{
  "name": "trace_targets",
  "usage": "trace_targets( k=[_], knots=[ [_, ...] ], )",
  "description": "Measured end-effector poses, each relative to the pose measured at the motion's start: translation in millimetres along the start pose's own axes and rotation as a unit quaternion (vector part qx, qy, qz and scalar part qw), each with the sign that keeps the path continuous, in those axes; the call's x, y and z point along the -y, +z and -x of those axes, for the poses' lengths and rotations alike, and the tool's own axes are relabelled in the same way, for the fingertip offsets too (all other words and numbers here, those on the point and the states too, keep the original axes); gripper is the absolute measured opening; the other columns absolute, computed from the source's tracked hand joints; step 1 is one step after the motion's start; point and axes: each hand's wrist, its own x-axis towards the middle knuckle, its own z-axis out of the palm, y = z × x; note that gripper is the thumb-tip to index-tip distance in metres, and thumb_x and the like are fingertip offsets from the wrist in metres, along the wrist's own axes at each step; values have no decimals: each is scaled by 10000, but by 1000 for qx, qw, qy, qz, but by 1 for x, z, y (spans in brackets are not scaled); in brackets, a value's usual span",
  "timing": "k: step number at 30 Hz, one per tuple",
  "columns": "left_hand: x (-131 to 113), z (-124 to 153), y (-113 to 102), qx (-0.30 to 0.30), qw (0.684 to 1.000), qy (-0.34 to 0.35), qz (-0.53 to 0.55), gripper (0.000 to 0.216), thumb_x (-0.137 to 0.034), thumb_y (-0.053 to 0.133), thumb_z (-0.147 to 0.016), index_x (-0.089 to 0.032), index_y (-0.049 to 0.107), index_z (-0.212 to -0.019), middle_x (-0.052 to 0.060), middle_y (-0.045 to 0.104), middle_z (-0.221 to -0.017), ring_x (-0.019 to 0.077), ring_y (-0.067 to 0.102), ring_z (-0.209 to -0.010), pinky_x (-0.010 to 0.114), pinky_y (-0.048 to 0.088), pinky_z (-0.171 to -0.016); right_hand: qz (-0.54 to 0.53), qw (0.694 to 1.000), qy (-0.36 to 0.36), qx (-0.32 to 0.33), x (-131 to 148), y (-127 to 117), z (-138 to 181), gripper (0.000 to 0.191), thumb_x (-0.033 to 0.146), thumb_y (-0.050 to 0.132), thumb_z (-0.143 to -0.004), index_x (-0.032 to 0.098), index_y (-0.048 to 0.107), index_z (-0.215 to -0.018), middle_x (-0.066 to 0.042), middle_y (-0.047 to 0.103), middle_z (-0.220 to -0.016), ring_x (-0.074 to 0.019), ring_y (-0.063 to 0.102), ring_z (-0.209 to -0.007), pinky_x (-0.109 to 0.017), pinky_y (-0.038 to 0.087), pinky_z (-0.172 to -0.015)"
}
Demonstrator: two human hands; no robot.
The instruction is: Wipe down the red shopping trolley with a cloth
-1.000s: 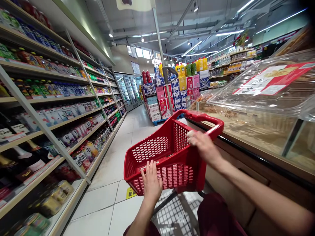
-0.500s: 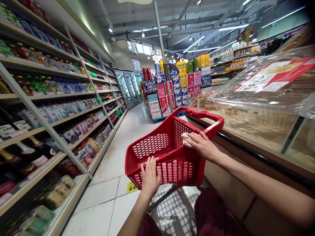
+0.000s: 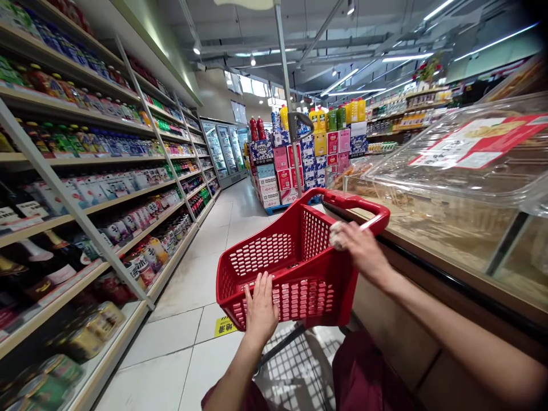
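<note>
A red plastic shopping cart basket [image 3: 257, 257] with perforated sides stands before me, tilted in my view. On its near side wall lies my left hand [image 3: 261, 308], palm down, fingers stretched out and reaching to the rim. My right hand [image 3: 363, 254] presses a crumpled whitish cloth [image 3: 338, 236] to the rim at the handle end of the basket. Its fingers are closed over the cloth and slightly blurred. Behind that hand rises the cart's red handle [image 3: 379, 220]. No goods show in the visible part of the basket.
Shelves of bottles and cans [image 3: 141, 171] line the left side. On the right is a glass-sided counter [image 3: 449, 228] with clear food boxes [image 3: 471, 154]. Stacked drink cartons [image 3: 285, 171] stand ahead beside a metal pole [image 3: 282, 63]. A yellow sticker [image 3: 225, 326] marks the tiled floor.
My right hand has slid along the rim with the cloth, to the right and toward the handle. My left hand stays in place on the side wall. The view has shifted slightly.
</note>
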Motion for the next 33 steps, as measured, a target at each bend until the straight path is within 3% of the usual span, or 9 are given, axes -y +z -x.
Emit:
trace_targets(
  k=[3, 8, 14, 19, 21, 25, 27, 31, 33],
  knots=[
    [-4, 0, 1, -8, 1000, -4, 5, 695, -89, 427, -663, -136, 283, -1341, 85, 299, -1419, 244, 196, -1325, 535, 133, -1068, 24, 995, 85, -39, -1, 1, -1, 468, 93, 314, -799, 123, 460, -1242, -149, 392, -1352, -300, 259, -1285, -568, 263, -966],
    [3, 3, 0, 0, 1000, -6, 24, 678, -98, 432, -676, -138, 289, -1338, 90, 323, -1407, 237, 214, -1320, 522, 154, -1067, -34, 996, -84, 26, 64, 17, 5, 539, 2, 291, -764, 196, 485, -1228, -60, 445, -1329, -220, 297, -1279, -461, 283, -1006],
    [33, 20, 5, -40, 997, -66, 21, 654, -79, 428, -690, -111, 296, -1330, 116, 335, -1398, 243, 217, -1318, 500, 177, -1068, -7, 999, 46, -11, 64, 21, -1, 484, 41, 316, -785, 122, 464, -1239, -140, 446, -1314, -287, 282, -1282, -554, 252, -983],
    [44, 27, 6, -43, 997, -61, 31, 673, -94, 440, -690, -128, 273, -1342, 118, 329, -1401, 244, 213, -1319, 492, 174, -1069, -95, 993, -61, 37, 120, 32, 8, 531, 26, 295, -787, 208, 446, -1263, -65, 427, -1341, -218, 290, -1286, -474, 267, -1010],
    [51, 32, 6, -47, 992, -115, 35, 649, -98, 420, -709, -108, 271, -1341, 142, 324, -1399, 253, 208, -1320, 503, 175, -1064, -107, 992, -57, 35, 120, 33, 9, 535, 25, 274, -796, 216, 438, -1268, -61, 439, -1332, -209, 293, -1285, -476, 263, -1011],
    [64, 43, 10, -60, 983, -166, 52, 664, -75, 400, -706, -105, 246, -1352, 148, 301, -1409, 247, 174, -1329, 496, 187, -1062, -97, 994, 49, -16, 104, 37, 8, 557, 27, 267, -803, 200, 351, -1325, -105, 424, -1338, -241, 263, -1299, -553, 232, -998],
    [68, 46, 11, -61, 984, -156, 62, 673, -65, 406, -695, -110, 253, -1349, 142, 303, -1409, 241, 173, -1329, 477, 195, -1065, -115, 993, 31, -6, 127, 43, 11, 551, 28, 284, -801, 197, 363, -1320, -105, 421, -1339, -239, 275, -1294, -543, 237, -1005],
    [78, 48, 6, -31, 987, -136, 77, 683, -40, 411, -659, -128, 304, -1328, 126, 335, -1396, 229, 213, -1319, 469, 209, -1064, -182, 979, -88, 31, 217, 53, 11, 478, 57, 345, -805, 177, 455, -1255, -92, 414, -1344, -215, 299, -1284, -476, 257, -1028],
    [87, 50, 2, -8, 985, -150, 86, 680, -27, 399, -649, -135, 328, -1317, 123, 348, -1389, 230, 241, -1310, 487, 218, -1057, -206, 972, -113, 28, 243, 54, 0, 467, 62, 349, -808, 187, 470, -1241, -76, 407, -1351, -200, 299, -1285, -454, 253, -1039]
  ],
)
